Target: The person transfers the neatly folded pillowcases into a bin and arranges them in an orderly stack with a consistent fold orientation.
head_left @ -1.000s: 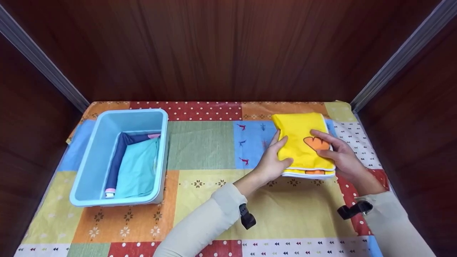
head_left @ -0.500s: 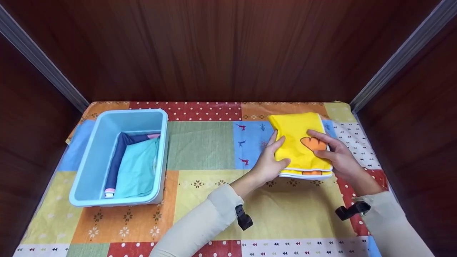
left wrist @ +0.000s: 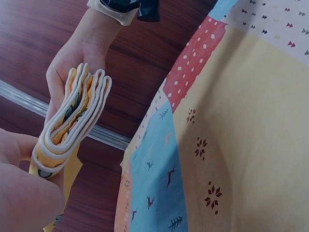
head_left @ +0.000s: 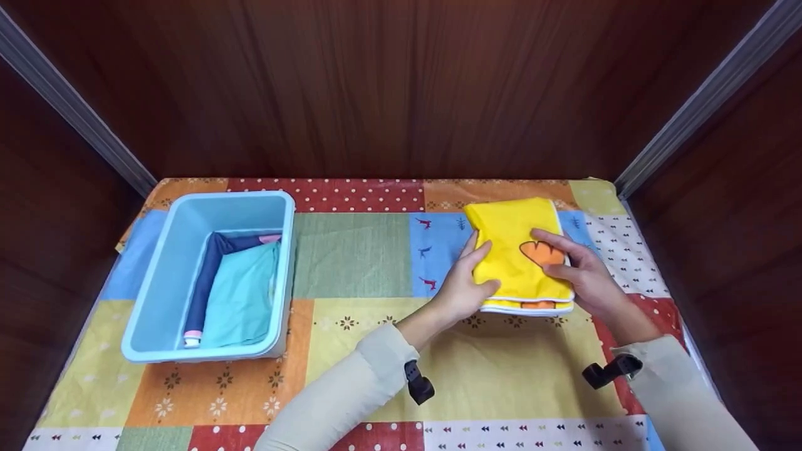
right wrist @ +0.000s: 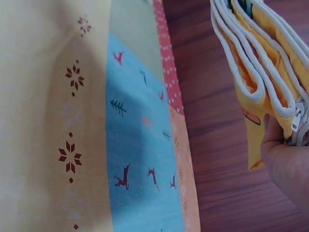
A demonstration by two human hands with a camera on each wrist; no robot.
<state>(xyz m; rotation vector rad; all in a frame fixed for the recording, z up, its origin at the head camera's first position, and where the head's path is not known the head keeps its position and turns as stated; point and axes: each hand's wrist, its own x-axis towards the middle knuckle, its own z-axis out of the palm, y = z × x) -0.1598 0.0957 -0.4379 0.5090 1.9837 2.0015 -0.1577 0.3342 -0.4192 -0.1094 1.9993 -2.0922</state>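
Observation:
Both hands hold a folded yellow cloth (head_left: 507, 250) with white edging and an orange print, raised above the table. My left hand (head_left: 462, 285) grips its left side, thumb on top and some fingers hidden behind. On the opposite side, my right hand (head_left: 583, 269) pinches the edge, with fingers over the orange print. The left wrist view shows several stacked layers of the cloth (left wrist: 72, 116) between the two hands. A zipper pull (right wrist: 296, 118) appears at the cloth's corner in the right wrist view, beside the right thumb (right wrist: 275, 137).
A light blue plastic bin (head_left: 160, 275) stands at the left of the table. Inside lie a folded teal cloth (head_left: 241, 294) and a navy cloth (head_left: 203, 285) with pink trim. A patchwork tablecloth (head_left: 351, 257) covers the table, and dark wooden panels (head_left: 388, 88) enclose it.
The hands and the folded yellow cloth have shifted slightly to the left together. The grip looks the same, and the bin has not moved.

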